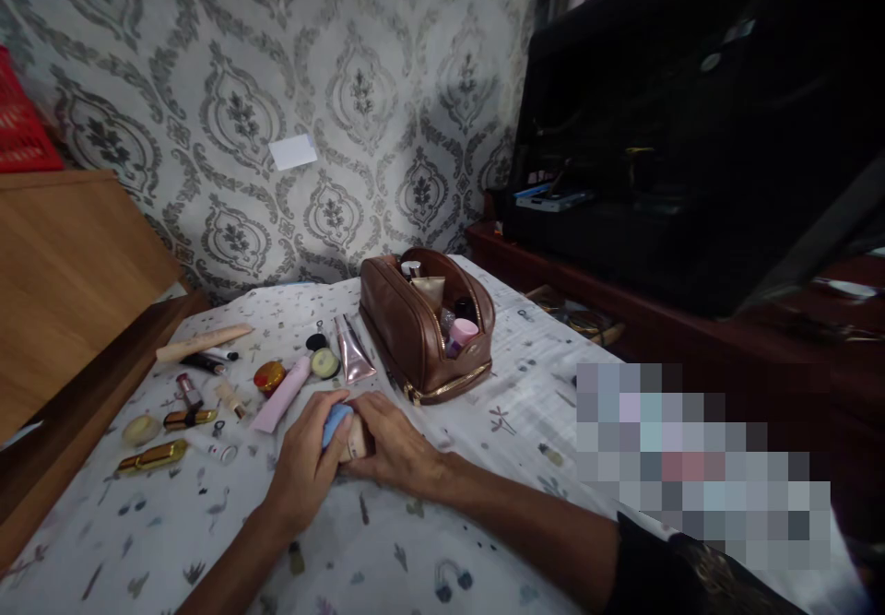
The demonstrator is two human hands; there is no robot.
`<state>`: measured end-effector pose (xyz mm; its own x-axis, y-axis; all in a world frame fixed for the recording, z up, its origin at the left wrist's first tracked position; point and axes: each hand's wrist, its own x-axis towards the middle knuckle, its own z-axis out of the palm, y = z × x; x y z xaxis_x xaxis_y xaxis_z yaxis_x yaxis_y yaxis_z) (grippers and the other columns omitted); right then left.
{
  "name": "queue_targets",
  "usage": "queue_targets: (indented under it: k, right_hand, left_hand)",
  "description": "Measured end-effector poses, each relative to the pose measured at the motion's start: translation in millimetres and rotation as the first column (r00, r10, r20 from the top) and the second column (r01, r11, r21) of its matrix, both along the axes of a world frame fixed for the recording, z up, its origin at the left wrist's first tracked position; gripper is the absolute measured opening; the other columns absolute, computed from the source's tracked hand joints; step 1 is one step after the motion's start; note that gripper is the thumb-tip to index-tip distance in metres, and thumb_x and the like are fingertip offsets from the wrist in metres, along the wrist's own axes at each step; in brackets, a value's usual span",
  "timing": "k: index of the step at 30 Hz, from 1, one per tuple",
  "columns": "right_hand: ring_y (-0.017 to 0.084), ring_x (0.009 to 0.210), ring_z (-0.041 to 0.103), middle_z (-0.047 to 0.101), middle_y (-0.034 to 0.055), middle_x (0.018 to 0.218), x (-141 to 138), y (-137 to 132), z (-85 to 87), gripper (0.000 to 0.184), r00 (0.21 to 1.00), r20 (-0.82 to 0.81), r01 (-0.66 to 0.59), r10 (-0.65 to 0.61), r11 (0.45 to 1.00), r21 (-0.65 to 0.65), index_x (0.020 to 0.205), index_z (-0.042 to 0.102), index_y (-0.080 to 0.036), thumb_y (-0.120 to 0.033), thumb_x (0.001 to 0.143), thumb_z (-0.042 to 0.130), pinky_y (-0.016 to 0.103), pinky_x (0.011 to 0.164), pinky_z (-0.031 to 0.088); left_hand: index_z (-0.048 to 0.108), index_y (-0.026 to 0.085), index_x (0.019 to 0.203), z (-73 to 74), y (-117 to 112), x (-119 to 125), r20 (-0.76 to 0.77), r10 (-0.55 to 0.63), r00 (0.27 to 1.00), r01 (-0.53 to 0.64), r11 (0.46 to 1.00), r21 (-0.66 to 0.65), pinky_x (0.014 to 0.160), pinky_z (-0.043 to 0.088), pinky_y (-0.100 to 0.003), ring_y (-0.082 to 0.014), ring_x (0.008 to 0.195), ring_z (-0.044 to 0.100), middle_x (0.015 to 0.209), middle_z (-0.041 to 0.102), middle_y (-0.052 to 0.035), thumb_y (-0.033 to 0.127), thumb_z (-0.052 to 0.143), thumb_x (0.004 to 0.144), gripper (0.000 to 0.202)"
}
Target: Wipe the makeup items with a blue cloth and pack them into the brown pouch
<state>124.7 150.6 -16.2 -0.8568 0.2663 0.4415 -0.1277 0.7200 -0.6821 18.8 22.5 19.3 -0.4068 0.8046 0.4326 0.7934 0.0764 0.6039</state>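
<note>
Both hands meet over the cloth at the centre. My left hand (308, 458) is closed round the blue cap (336, 422) of a small container. My right hand (401, 444) wraps the container's beige body (357, 438) from the other side, hiding part of it. Just beyond the hands stands a brown cosmetic bag (394, 313), unzipped. Inside it show a beige tube (429, 290), a pink-capped item (463, 330) and other items. Near my left hand lie a pale pink tube (284, 396), a metallic pink tube (355, 359), an amber jar (268, 377) and a round pale-green item (324, 363).
Farther left on the patterned cloth (241, 541) lie gold tubes (153, 456), a white tube (216, 449), a long beige item (204, 343) and several small cosmetics. A wooden panel (76, 265) borders the left. A large black screen (664, 136) stands at the right.
</note>
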Motion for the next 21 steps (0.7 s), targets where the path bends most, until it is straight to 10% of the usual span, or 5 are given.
queue_targets:
  k: [11, 21]
  right_hand:
    - [0.023, 0.113, 0.057, 0.059, 0.01, 0.118, 4.8, -0.4, 6.6, 0.048, 0.984, -0.05, -0.174, 0.171, 0.983, -0.062, 0.117, 0.053, -0.018, -0.024, 0.076, 0.078, 0.037, 0.098, 0.048]
    - [0.024, 0.123, 0.054, 0.054, 0.0116, 0.133, 2.3, 2.8, 3.9, 0.069, 0.986, -0.099, -0.15, 0.137, 0.978, -0.145, 0.141, 0.04, -0.021, -0.023, 0.08, 0.072, 0.039, 0.105, 0.043]
  left_hand:
    - [0.069, 0.013, 0.101, -4.4, 3.7, -31.7, 0.599, 0.101, 0.794, -0.105, 0.994, -0.028, 0.085, 0.052, -0.033, -0.0251, 0.093, 0.067, 0.095, 0.072, -0.0085, 0.063, 0.061, 0.08, 0.055]
    - [0.069, 0.015, 0.097, -11.1, 4.9, -26.6, 0.565, 0.112, 0.817, -0.137, 0.991, 0.001, 0.086, 0.053, -0.032, -0.0226, 0.089, 0.066, 0.089, 0.072, -0.0056, 0.07, 0.054, 0.082, 0.059]
